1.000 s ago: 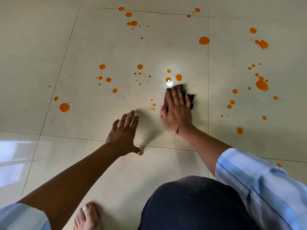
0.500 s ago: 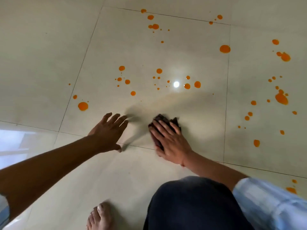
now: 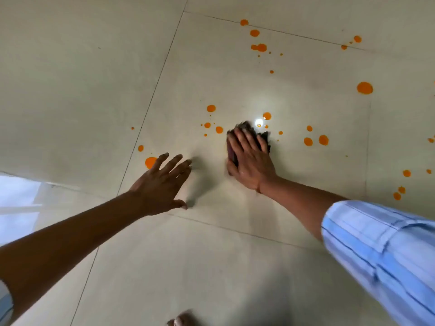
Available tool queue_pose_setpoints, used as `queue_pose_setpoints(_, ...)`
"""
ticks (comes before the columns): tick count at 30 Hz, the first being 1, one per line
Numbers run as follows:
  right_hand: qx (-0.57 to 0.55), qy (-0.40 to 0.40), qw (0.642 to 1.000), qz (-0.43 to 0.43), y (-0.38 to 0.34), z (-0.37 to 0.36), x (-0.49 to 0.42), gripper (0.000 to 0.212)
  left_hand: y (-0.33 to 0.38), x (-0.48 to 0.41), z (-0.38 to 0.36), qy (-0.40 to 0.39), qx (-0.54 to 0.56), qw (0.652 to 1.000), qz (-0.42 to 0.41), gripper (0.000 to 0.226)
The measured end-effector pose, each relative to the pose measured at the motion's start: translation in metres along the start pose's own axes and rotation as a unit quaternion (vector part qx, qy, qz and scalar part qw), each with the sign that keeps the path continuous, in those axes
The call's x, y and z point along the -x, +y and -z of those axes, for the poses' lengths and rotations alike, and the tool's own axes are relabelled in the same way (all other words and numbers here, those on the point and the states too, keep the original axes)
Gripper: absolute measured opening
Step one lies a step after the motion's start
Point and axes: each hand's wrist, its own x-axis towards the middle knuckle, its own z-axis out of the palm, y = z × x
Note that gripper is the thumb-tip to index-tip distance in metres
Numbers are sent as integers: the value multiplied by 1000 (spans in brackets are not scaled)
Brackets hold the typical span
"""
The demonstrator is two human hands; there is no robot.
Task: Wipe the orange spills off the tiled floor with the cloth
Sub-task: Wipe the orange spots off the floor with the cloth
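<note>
My right hand [image 3: 250,158] lies flat on a dark cloth [image 3: 264,137], pressing it onto the cream tiled floor [image 3: 211,250]. The cloth's frayed edge shows past my fingertips, close to small orange drops [image 3: 266,116] beside a bright light reflection. My left hand [image 3: 162,182] rests on the floor to the left with its fingers spread, holding nothing. Its fingertips lie next to a large orange spot [image 3: 150,162]. More orange spots [image 3: 364,88] are scattered ahead and to the right.
Bare toes [image 3: 182,321] show at the bottom edge. A bright reflection of a window [image 3: 18,203] lies on the tile at the left. A blue striped sleeve [image 3: 386,250] covers my right forearm.
My right hand has pushed the cloth forward, away from me, up to the drops by the light reflection. The view has swung left and downward. My left hand stays planted.
</note>
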Motion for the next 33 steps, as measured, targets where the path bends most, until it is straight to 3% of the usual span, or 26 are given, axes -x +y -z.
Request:
queue_pose_setpoints(2, -18, 12, 996, -91, -26, 1, -38, 72, -20, -10, -3, 13, 23, 999, 37, 111)
queue_pose_setpoints(8, -12, 19, 1000, 11, -43, -6, -24, 73, -97, -39, -7, -4, 138, 981, 138, 141)
queue_pose_setpoints(10, -20, 15, 1000, 11, -42, -9, -16, 73, -110, -42, -12, -10, 163, 977, 138, 141)
queue_pose_setpoints(15, -32, 25, 991, -127, -57, 4, -105, 73, -108, -51, -22, 1, 177, 975, 133, 142)
queue_pose_setpoints(20, -11, -25, 999, -35, -74, 3, -53, 75, -105, -49, -10, -27, 185, 975, 119, 143)
queue_pose_setpoints(23, -22, -42, 998, -35, -70, 1, -29, 74, -108, -50, -1, -40, 187, 974, 117, 143)
queue_pose_setpoints(28, -38, 18, 985, -166, -53, 12, -128, 73, -112, -51, -15, -26, 172, 979, 109, 145)
queue_pose_setpoints(30, -27, 28, 991, -129, -69, 9, -150, 72, -120, -48, -19, -7, 177, 979, 105, 145)
queue_pose_setpoints(33, -11, 12, 999, 36, -87, -1, -100, 72, -130, -27, -24, 33, 229, 961, 153, 140)
